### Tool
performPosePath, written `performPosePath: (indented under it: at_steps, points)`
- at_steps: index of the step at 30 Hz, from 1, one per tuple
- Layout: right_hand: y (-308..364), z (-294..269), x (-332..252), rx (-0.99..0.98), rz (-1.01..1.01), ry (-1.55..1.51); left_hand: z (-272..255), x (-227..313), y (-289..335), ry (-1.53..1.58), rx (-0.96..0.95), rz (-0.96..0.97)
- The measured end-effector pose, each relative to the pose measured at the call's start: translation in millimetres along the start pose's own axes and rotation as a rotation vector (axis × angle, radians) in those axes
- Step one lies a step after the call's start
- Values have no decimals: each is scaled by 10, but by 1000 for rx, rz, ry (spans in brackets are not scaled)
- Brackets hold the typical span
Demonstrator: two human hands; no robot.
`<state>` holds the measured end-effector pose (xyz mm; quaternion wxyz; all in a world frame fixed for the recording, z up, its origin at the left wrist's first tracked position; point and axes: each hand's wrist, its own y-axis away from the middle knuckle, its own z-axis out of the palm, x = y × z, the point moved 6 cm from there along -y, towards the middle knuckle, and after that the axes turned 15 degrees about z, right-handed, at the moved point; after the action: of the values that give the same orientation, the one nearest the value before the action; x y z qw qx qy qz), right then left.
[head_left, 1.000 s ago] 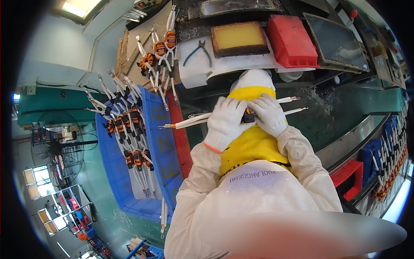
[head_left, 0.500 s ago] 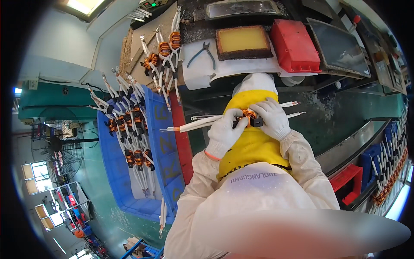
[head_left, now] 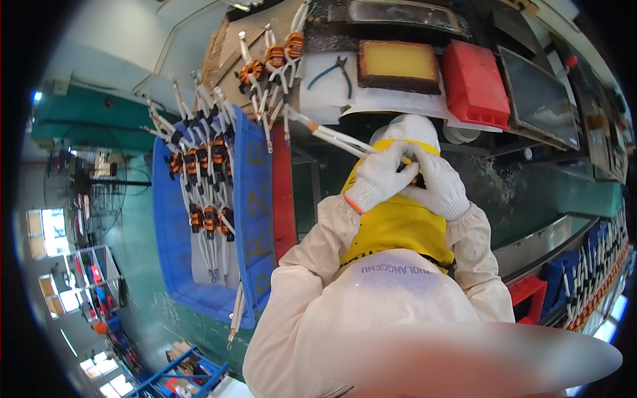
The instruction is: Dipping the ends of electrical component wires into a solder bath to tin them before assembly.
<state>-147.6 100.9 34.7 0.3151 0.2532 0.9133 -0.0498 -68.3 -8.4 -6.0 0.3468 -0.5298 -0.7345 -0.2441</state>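
My left hand and my right hand, both in white knitted gloves, are closed together in front of my yellow apron. Between them they hold a wire-wound ring coil, mostly hidden by the fingers. Its white sleeved leads stick out past my left hand, up and to the left, ending in bare metal tips. The fingertips of both hands meet over the coil, and only a small dark and orange bit shows between them.
A blue crate of similar coils stands at left. On the bench ahead lie more coils, pliers, a tray of yellow material and a red bin. More leaded parts line a rack at right.
The coil's leads have swung from pointing level left to up and left. Both hands have closed further over the coil, hiding the black piece seen before. The view has shifted slightly.
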Motion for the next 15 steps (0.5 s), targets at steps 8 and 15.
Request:
performPosePath:
  at_steps: [8, 15]
  points:
    - [-110, 315, 325, 84, 183, -43, -111, -216, 349, 459, 222, 53]
    - [-100, 314, 237, 126, 154, -106, -133, -955, 556, 803, 338, -222]
